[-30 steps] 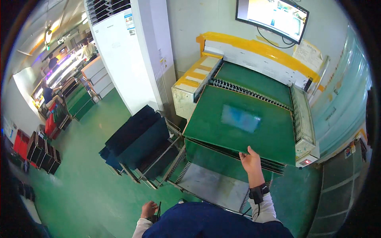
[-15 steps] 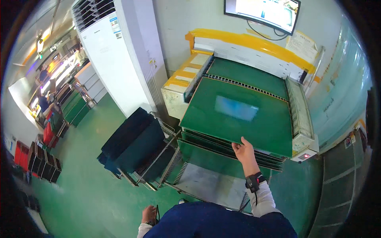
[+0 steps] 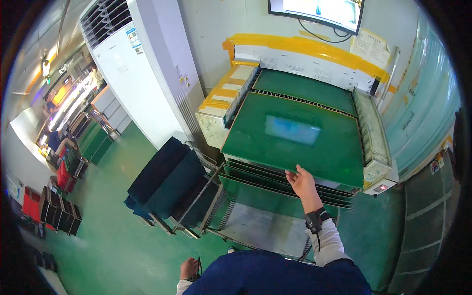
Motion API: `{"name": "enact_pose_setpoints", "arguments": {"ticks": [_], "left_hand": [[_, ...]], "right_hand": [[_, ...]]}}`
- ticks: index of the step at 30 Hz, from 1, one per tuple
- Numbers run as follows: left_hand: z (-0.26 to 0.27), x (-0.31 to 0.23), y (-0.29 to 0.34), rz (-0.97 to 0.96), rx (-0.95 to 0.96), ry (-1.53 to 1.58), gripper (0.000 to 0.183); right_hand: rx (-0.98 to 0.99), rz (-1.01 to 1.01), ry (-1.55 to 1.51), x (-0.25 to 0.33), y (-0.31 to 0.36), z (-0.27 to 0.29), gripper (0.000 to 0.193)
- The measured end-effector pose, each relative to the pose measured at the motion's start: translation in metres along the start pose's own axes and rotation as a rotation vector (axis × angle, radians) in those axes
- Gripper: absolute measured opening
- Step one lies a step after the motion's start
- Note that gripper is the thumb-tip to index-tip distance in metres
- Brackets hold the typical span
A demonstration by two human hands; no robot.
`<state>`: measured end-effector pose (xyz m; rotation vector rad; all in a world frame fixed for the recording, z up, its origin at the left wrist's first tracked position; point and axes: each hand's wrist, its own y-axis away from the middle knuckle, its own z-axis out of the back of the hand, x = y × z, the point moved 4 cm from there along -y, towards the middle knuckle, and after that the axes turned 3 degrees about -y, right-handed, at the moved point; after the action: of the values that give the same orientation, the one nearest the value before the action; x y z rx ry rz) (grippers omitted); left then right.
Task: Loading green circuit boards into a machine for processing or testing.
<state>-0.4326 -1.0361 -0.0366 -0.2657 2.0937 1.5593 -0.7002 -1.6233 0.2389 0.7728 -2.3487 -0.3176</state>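
My right hand (image 3: pixel 302 183) is at the near edge of a large flat green board (image 3: pixel 295 137), thumb and fingers apart. It looks empty; whether a fingertip touches the board's edge I cannot tell. That board lies on a roller conveyor (image 3: pixel 307 103), and a second green board (image 3: pixel 305 88) lies behind it. Just below the near edge, several green boards stand in a metal rack (image 3: pixel 255 246) in front of me. My left hand (image 3: pixel 189 268) hangs low by my side, away from the rack; its fingers are mostly hidden.
Left of the rack, dark boards (image 3: pixel 164 179) lean in another metal frame beside a tall white air conditioner (image 3: pixel 137 73). White side housings (image 3: pixel 376 137) flank the conveyor. A screen (image 3: pixel 317 12) hangs above. At far left, people work near red and black racks (image 3: pixel 61 211).
My right hand has drawn slightly down and back from the board's near edge. The whole view has shifted a little; the board looks about the same, and my left hand stays low.
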Motion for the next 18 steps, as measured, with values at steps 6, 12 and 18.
{"name": "enact_pose_setpoints", "arguments": {"ticks": [6, 12, 18], "left_hand": [[0.004, 0.001, -0.001, -0.178, 0.015, -0.231, 0.031], [-0.005, 0.001, 0.012, -0.085, 0.009, -0.082, 0.034], [0.002, 0.003, 0.007, -0.01, 0.002, -0.052, 0.034]], "right_hand": [[0.024, -0.021, -0.01, -0.001, -0.012, 0.0, 0.026], [0.035, 0.002, -0.004, 0.005, -0.015, -0.001, 0.027], [0.006, 0.012, 0.006, 0.007, -0.02, -0.004, 0.027]]}}
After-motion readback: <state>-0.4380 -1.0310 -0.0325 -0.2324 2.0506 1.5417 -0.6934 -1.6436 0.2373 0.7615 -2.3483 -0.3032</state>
